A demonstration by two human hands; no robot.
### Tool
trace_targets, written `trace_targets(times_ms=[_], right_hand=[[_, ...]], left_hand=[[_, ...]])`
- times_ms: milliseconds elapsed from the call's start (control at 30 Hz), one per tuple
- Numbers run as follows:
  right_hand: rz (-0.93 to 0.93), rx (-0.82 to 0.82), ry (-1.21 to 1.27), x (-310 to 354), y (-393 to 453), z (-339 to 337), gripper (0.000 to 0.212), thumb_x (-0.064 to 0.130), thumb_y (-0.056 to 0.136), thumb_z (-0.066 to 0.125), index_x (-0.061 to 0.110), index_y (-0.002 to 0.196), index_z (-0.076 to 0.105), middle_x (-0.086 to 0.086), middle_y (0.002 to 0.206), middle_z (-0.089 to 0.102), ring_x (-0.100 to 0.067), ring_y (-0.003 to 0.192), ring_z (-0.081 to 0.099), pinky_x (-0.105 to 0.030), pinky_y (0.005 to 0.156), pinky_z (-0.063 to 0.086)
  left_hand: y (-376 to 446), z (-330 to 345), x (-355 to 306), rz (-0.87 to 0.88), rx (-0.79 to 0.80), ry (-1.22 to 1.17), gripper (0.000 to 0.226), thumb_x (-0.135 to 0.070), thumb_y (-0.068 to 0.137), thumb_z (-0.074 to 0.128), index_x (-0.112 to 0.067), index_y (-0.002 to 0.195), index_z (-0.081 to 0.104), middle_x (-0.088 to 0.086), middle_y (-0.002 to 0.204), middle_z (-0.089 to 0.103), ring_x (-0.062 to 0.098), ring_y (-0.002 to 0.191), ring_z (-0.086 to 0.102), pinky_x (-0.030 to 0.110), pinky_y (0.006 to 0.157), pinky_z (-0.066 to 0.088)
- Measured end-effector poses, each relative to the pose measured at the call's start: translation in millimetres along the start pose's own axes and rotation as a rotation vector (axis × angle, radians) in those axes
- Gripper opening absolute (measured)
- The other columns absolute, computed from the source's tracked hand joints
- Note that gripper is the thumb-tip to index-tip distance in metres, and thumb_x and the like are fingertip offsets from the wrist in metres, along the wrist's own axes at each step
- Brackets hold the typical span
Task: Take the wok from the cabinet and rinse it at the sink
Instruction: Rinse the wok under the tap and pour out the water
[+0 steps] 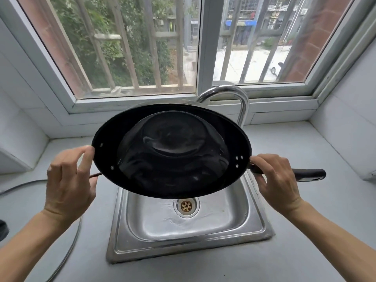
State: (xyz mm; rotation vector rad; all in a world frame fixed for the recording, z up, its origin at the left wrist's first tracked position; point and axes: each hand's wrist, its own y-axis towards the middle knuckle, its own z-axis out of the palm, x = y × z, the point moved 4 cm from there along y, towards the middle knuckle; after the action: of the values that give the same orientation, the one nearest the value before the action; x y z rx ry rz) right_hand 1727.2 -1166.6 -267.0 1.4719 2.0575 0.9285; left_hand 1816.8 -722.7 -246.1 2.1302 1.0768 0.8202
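A black wok (pixel 171 151) hangs in the air above the steel sink (pixel 254 224), tilted so its inside faces me, with water pooled in its bottom. My left hand (pixel 69 180) pinches the wok's left rim between thumb and fingers, beside a small side handle. My right hand (pixel 274 180) grips the base of the long black handle (pixel 309 175), which sticks out to the right. The chrome tap (pixel 242 102) arches behind the wok, its spout hidden by the rim. The sink basin is wet around the drain (pixel 186 206).
A grey counter (pixel 305 200) surrounds the sink. A barred window (pixel 142 47) runs along the back wall. A grey cable (pixel 67 255) lies on the counter at the left. Tiled walls close in on both sides.
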Motion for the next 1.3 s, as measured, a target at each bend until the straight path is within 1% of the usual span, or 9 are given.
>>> trace_targets(times_ms=[100,200,400,600,767,933,1000,1100,1300], right_hand=[[-0.022,-0.014,0.004,4,0,-6,0.035,0.005,0.092,0.057,0.016,0.124,0.046,-0.014,0.094,0.066,-0.030,0.085,0.060,-0.045,0.068,0.045],[-0.035,-0.023,-0.003,9,-5,-8,0.043,0.002,0.087,0.064,0.016,0.123,0.045,-0.014,0.093,0.066,-0.031,0.084,0.062,-0.046,0.067,0.046],[0.001,0.018,0.029,6,11,2,0.056,-0.004,0.078,0.066,0.016,0.126,0.044,-0.014,0.097,0.066,-0.032,0.086,0.061,-0.045,0.069,0.045],[-0.007,0.010,0.047,15,8,-4,0.050,-0.002,0.081,0.063,0.016,0.123,0.046,-0.012,0.096,0.065,-0.030,0.086,0.060,-0.045,0.069,0.046],[0.047,0.092,0.072,11,12,13,0.067,-0.010,0.073,0.072,0.017,0.128,0.045,-0.009,0.105,0.064,-0.029,0.090,0.061,-0.044,0.072,0.046],[0.023,0.171,0.086,16,3,7,0.073,-0.011,0.071,0.070,0.019,0.132,0.044,-0.008,0.106,0.062,-0.024,0.092,0.057,-0.038,0.076,0.044],[0.040,0.203,0.082,19,6,5,0.075,-0.010,0.071,0.072,0.020,0.133,0.043,-0.007,0.105,0.062,-0.023,0.091,0.056,-0.037,0.076,0.044],[0.048,0.260,0.082,23,8,-6,0.076,-0.010,0.071,0.073,0.020,0.134,0.044,-0.006,0.104,0.063,-0.021,0.090,0.055,-0.034,0.076,0.042],[0.044,0.312,0.051,28,29,-32,0.072,-0.006,0.075,0.072,0.020,0.137,0.044,-0.004,0.104,0.061,-0.021,0.090,0.054,-0.034,0.077,0.043]], left_hand=[[-1,-10,-1,0.001,-0.028,0.007,0.077,0.008,0.069,0.068,0.005,0.140,0.038,0.028,0.127,0.046,0.049,0.114,0.046,0.051,0.101,0.034],[-9,-20,-2,-0.002,-0.055,-0.010,0.069,0.004,0.075,0.064,0.005,0.139,0.039,0.028,0.126,0.046,0.050,0.111,0.047,0.052,0.102,0.036],[1,-14,7,-0.002,0.009,0.004,0.082,0.011,0.067,0.065,0.004,0.143,0.034,0.029,0.127,0.047,0.050,0.115,0.046,0.054,0.098,0.037],[-7,-24,5,0.009,-0.011,0.002,0.074,0.007,0.071,0.064,0.006,0.140,0.037,0.028,0.126,0.046,0.049,0.114,0.046,0.055,0.097,0.038],[-7,-9,14,-0.034,0.067,-0.022,0.076,0.004,0.073,0.054,0.001,0.145,0.033,0.028,0.127,0.047,0.050,0.113,0.045,0.057,0.093,0.040],[-27,-18,12,0.015,0.152,-0.077,0.076,-0.004,0.077,0.052,0.001,0.149,0.028,0.030,0.127,0.048,0.052,0.112,0.047,0.056,0.105,0.034],[-29,-22,11,0.003,0.166,-0.086,0.085,0.001,0.073,0.063,0.000,0.150,0.027,0.030,0.128,0.048,0.053,0.113,0.047,0.056,0.106,0.035],[-32,-28,11,-0.040,0.243,-0.104,0.113,0.009,0.048,0.085,0.002,0.147,0.030,0.030,0.127,0.048,0.052,0.113,0.048,0.057,0.104,0.036],[-23,-37,13,-0.084,0.291,-0.182,0.116,0.010,0.042,0.084,0.003,0.145,0.033,0.029,0.125,0.050,0.050,0.109,0.049,0.056,0.101,0.038]])
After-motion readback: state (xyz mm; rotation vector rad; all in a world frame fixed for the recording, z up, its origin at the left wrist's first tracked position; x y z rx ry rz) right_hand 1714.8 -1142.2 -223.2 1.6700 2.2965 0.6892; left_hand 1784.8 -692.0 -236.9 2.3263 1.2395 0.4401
